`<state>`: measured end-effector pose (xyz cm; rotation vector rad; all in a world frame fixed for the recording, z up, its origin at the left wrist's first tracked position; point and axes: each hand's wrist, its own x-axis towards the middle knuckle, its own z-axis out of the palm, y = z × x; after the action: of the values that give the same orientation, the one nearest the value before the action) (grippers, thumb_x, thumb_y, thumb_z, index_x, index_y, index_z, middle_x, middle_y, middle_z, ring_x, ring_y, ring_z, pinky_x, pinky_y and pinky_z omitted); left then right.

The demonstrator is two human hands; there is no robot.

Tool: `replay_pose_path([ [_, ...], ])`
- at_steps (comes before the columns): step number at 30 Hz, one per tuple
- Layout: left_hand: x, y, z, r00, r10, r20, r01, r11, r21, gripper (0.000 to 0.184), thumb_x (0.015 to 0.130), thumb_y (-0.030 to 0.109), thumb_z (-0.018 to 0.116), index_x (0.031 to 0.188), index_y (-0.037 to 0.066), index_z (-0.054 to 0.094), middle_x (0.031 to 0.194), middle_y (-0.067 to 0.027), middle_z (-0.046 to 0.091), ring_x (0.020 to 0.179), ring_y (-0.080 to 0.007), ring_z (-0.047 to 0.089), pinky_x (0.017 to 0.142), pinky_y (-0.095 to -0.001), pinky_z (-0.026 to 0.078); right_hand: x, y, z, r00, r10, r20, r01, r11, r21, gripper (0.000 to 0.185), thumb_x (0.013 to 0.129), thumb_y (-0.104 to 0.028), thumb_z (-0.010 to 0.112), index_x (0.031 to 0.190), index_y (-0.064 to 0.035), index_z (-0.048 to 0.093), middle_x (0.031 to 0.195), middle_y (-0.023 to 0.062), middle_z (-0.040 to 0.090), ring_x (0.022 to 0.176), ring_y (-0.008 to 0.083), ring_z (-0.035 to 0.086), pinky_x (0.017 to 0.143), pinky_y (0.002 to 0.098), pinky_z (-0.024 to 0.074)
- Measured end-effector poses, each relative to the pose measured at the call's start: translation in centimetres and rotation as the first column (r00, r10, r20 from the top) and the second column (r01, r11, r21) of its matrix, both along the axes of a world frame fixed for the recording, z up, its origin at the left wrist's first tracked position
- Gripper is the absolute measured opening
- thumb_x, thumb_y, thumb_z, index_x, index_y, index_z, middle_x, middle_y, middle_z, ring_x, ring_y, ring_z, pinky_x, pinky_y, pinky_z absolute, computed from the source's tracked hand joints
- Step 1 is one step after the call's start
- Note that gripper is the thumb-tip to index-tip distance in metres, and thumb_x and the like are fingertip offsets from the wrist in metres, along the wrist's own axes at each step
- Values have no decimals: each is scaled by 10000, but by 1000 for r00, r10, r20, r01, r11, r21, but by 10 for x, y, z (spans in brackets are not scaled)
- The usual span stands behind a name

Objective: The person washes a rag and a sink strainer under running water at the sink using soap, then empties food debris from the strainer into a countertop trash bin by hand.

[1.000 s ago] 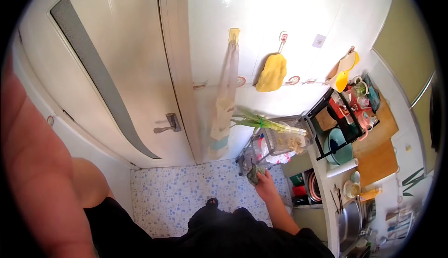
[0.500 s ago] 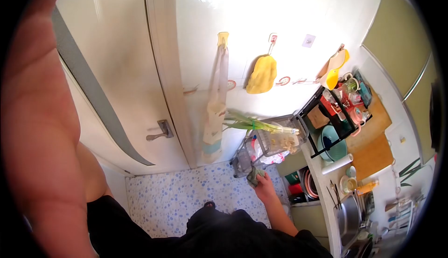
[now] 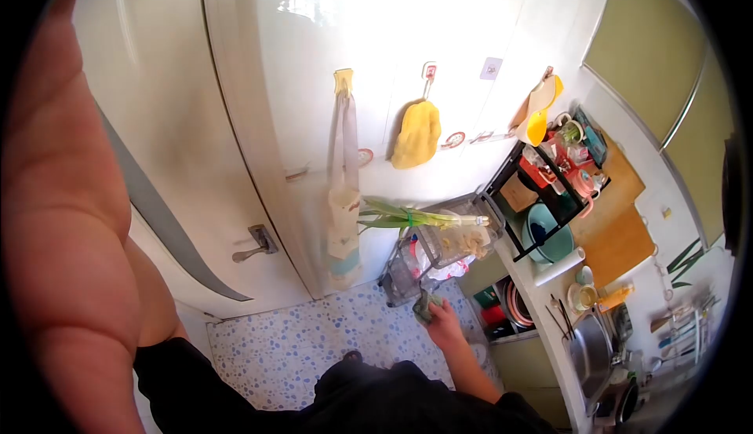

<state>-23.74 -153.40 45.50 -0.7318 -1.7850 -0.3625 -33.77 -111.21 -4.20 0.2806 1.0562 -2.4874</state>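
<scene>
- At 9 o'clock, very near the camera, the left hand (image 3: 67,222) fills the edge of the view; its fingers cannot be made out, so I cannot tell whether they are wide or narrow.
- Behind it, from 8 to 10 o'clock, stands a white door (image 3: 161,144), with its metal handle (image 3: 257,246) at 8.
- At 7 to 8 o'clock the lower part of a pale apron (image 3: 343,222) hangs down the wall.
- Green onions (image 3: 439,219) lie on top of a grey rack (image 3: 401,281), leaves toward 9 o'clock, white ends toward 3.
- At 1 o'clock a yellow cloth (image 3: 417,136) hangs from a hook.
- At 5 o'clock, near the rack's lower part, is a crumpled grey-green cloth (image 3: 426,305), held above the speckled floor (image 3: 282,348).
- The right hand (image 3: 444,326) grips this cloth, fingers closed around it.
- Just past 3 o'clock sits a blue-green basin (image 3: 561,249).
- At 4 o'clock is a metal sink (image 3: 592,355).
</scene>
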Motion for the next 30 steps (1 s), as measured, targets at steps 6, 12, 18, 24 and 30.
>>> replay_pose_path([
  [6,-25,12,-3,997,-73,-18,73,997,23,650,909,354,614,1404,-34,451,1266,-213,593,1275,-340,516,1151,-466,309,9,0,10,998,-42,46,41,999,14,339,953,-48,624,1270,-61,506,1181,101,637,1093,264,635,947,437,522],
  [12,-76,43,-51,964,-246,-100,264,932,247,639,900,337,635,1384,-47,473,1248,-208,599,1266,-335,518,1145,-460,314,24,14,-11,993,-109,51,109,994,1,336,953,-53,622,1273,-50,522,1182,108,648,1084,278,645,949,459,527],
  [18,-122,144,-227,741,-550,386,267,768,582,491,898,204,622,1318,-42,552,1247,-173,615,1245,-297,539,1126,-432,346,66,51,-21,954,-276,120,278,960,-6,329,969,-76,603,1286,-52,516,1197,120,649,1087,285,645,943,467,529],
  [24,-71,314,-440,-193,-801,567,-126,593,795,387,974,102,619,1347,7,573,1272,-88,648,1143,-173,609,996,-328,473,120,100,-12,878,-457,140,460,888,9,295,1002,-87,581,1287,-60,511,1182,108,649,1065,245,653,895,428,551],
  [30,-34,418,-477,-573,-677,462,-128,630,766,416,984,156,656,1353,-9,557,1169,-78,676,1040,-131,638,901,-270,500,168,159,-2,812,-584,-15,574,792,208,209,1026,-127,590,1204,-18,576,1041,69,689,928,161,669,814,315,556],
])
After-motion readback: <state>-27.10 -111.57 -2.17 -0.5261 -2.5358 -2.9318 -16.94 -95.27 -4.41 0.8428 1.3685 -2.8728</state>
